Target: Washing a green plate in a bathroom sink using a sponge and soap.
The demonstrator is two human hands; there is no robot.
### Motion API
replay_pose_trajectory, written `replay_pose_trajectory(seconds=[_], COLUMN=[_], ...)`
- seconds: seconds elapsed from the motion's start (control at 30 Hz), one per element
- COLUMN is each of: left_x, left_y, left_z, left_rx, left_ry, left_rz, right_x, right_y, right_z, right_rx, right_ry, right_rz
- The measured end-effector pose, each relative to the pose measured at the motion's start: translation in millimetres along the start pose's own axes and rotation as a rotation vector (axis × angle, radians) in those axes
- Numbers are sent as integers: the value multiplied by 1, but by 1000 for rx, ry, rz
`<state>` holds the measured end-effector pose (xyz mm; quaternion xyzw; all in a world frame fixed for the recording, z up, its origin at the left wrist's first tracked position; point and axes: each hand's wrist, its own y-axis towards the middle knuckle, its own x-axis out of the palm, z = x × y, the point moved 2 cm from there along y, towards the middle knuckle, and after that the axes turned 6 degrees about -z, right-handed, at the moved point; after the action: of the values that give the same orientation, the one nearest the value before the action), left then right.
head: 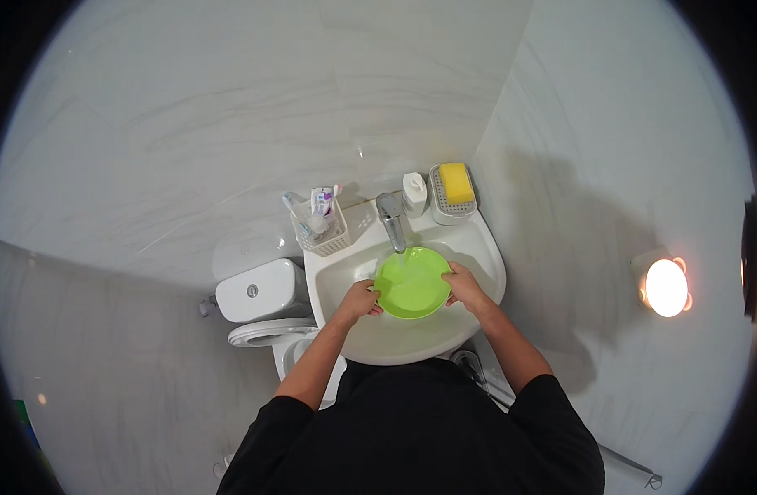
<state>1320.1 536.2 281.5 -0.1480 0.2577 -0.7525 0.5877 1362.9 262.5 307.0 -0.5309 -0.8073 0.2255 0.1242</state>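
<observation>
A round lime-green plate (414, 291) is held over the basin of a white washbasin (378, 346). My left hand (360, 300) grips its left rim, thumb on top and fingers curled under. On the opposite rim, my right hand (464, 286) holds it the same way. Water runs from the chrome faucet (391, 219) onto the upper part of the plate, just below the spout. The underside of the plate is hidden, so I cannot tell whether it touches the basin.
Left of the faucet stands a white plastic basket (329, 241) with toothbrushes and a toothpaste tube (321, 201). A white pump bottle (414, 195) and a grey-topped caddy (443, 207) bearing a yellow sponge (456, 183) stand right. A toilet (255, 291) adjoins the left side; a lit lamp (666, 288) is at right.
</observation>
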Motion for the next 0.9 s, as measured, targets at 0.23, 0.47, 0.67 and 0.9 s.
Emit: replay_pose_trajectory(seconds=[0.23, 0.47, 0.67, 0.9], left_x=[19, 11, 1, 3], left_y=[30, 26, -16, -37], left_z=[5, 3, 33, 41], left_rx=[26, 252, 384, 133], left_ry=[-178, 208, 462, 148], left_rz=[11, 285, 461, 320], right_x=[-10, -9, 22, 29], right_y=[-6, 32, 44, 33], right_z=[-12, 41, 49, 35], right_rx=[-142, -75, -27, 8], right_ry=[52, 194, 458, 363], right_rz=[146, 56, -132, -148])
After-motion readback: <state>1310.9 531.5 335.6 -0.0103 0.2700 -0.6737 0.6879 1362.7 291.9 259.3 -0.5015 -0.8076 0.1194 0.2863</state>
